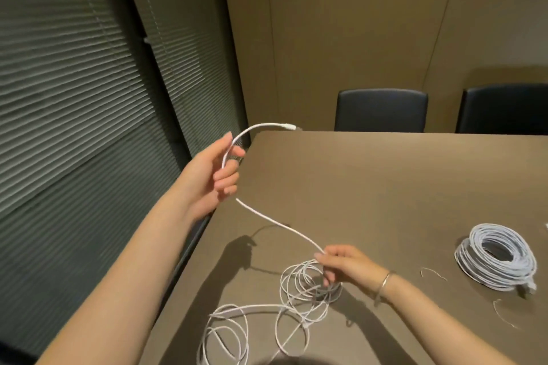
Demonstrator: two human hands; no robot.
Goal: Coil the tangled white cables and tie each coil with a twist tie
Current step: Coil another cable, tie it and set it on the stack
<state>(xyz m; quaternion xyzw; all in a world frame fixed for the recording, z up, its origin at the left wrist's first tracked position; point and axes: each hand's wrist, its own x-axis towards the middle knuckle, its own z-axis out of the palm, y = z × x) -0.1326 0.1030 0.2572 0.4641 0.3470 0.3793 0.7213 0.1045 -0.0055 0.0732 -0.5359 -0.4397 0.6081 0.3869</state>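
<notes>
My left hand (218, 170) is curled round the white cable (278, 224) near its plug end (289, 127), which arcs up and over toward one o'clock, clear of the tabletop (370, 187). My right hand (341, 265) pinches the same cable further along, fingertips closed on it just above the tangled loops (299, 287) lying at six o'clock on the tabletop. Between my two grips the cable runs as a lightly sagging span. It looks light and springy, stiff enough to hold its own curve, so I judge it will fight tight bends and wants wide, even loops. The jacket seems smooth; a loose grip would let it slide. Best held a short way behind the plug, never by the plug itself. A finished coil (496, 256) sits at three o'clock, with loose twist ties (433, 272) beside it.
</notes>
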